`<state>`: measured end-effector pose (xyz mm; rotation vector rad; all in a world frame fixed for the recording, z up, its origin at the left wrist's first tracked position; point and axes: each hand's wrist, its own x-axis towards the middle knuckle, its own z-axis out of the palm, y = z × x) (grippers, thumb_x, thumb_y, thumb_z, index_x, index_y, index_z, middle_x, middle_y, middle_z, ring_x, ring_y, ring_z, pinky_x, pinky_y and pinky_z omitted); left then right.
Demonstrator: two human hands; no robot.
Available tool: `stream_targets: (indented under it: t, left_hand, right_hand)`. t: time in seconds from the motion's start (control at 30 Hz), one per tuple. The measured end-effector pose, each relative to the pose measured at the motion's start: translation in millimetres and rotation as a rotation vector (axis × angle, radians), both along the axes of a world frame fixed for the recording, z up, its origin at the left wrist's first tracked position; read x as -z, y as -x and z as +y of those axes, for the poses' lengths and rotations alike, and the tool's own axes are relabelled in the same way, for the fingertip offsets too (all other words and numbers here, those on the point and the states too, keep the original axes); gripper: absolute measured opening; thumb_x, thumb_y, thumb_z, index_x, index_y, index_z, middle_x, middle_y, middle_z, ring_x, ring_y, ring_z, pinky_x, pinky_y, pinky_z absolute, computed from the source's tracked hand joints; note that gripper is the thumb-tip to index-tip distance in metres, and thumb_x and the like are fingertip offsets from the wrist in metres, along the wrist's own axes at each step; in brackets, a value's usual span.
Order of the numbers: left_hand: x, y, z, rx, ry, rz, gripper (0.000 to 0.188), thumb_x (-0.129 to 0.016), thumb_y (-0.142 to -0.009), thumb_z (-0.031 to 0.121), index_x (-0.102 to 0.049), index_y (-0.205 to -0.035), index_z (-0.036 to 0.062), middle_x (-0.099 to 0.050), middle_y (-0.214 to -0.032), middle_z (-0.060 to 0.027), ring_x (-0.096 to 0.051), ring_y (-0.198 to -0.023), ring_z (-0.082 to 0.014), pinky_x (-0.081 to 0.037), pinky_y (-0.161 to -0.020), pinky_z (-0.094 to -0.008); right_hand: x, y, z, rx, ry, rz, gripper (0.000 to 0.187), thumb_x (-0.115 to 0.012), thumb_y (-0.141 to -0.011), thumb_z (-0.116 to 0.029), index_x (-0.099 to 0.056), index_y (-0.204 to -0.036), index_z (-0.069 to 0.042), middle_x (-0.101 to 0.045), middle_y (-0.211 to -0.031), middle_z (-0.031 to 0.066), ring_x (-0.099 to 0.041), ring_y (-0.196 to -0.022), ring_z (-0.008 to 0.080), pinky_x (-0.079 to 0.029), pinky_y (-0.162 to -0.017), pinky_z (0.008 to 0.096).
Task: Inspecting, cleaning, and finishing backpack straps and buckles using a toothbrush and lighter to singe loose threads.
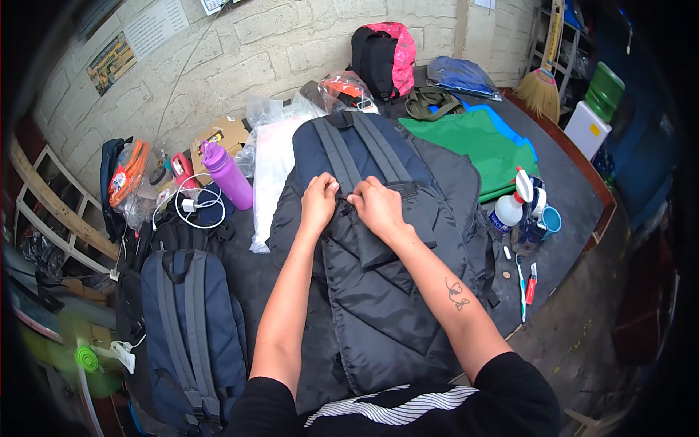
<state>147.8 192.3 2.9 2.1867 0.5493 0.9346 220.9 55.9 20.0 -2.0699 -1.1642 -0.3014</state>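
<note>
A navy backpack (415,156) with two grey shoulder straps lies on the dark table before me, black quilted fabric (386,328) spread from its near side toward my body. My left hand (320,200) pinches the black fabric just below the straps' lower ends. Close to its right, my right hand (378,207) also has its thumb and fingers closed on this fabric. The fingertips almost meet, and the small part between them is too dark to make out. A folded black section hangs beneath my right hand.
Another navy backpack (196,320) lies at the left. Behind it are a purple bottle (227,175) and a white cable (189,204). Green fabric (477,149) lies far right, near a spray bottle (513,204), a blue cup (551,220) and a toothbrush (521,288).
</note>
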Motion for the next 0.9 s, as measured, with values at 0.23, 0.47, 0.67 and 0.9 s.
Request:
stream_targets:
  t: [0.23, 0.47, 0.67, 0.9]
  left_hand:
    - [15.6, -7.6, 11.6, -0.161, -0.157, -0.068, 0.036, -0.039, -0.07, -0.014, -0.053, -0.098, 0.0033, -0.055, -0.102, -0.0152, -0.06, -0.082, -0.0283, -0.047, -0.077, -0.034]
    - [-9.9, -67.3, -20.3, 0.295, 0.083, 0.277, 0.027, -0.07, -0.075, 0.03, -0.072, -0.081, 0.0037, -0.067, -0.072, -0.016, -0.067, -0.073, -0.0286, -0.05, -0.07, -0.0363]
    - [3.2, -91.9, -34.8, 0.106, 0.221, 0.09, 0.017, -0.072, -0.072, 0.017, -0.068, -0.071, 0.0009, -0.063, -0.061, -0.0136, -0.063, -0.059, -0.0233, -0.047, -0.059, -0.0344]
    - [12.8, -94.4, -38.5, 0.091, 0.076, 0.01, 0.021, -0.067, -0.08, 0.02, -0.064, -0.074, 0.0008, -0.058, -0.072, -0.014, -0.06, -0.074, -0.0277, -0.046, -0.068, -0.0378]
  right_hand:
    - [-4.6, -24.6, -22.4, 0.179, -0.395, 0.134, 0.022, -0.063, -0.084, -0.024, -0.062, -0.097, -0.006, -0.06, -0.096, 0.0128, -0.06, -0.089, 0.0314, -0.048, -0.077, 0.0383]
    - [17.4, -71.6, -59.8, 0.26, -0.456, 0.38, 0.034, -0.057, -0.088, -0.03, -0.055, -0.105, -0.001, -0.057, -0.102, 0.0185, -0.058, -0.094, 0.032, -0.045, -0.082, 0.0389]
    - [-0.3, -38.7, -54.4, 0.334, -0.015, 0.147, 0.024, -0.063, -0.078, -0.023, -0.061, -0.094, -0.005, -0.055, -0.094, 0.0124, -0.063, -0.078, 0.0326, -0.05, -0.069, 0.0431]
    - [4.7, -50.0, -41.2, 0.333, 0.113, 0.037, 0.019, -0.066, -0.075, -0.022, -0.064, -0.085, -0.005, -0.058, -0.092, 0.0114, -0.064, -0.076, 0.0313, -0.05, -0.068, 0.0419]
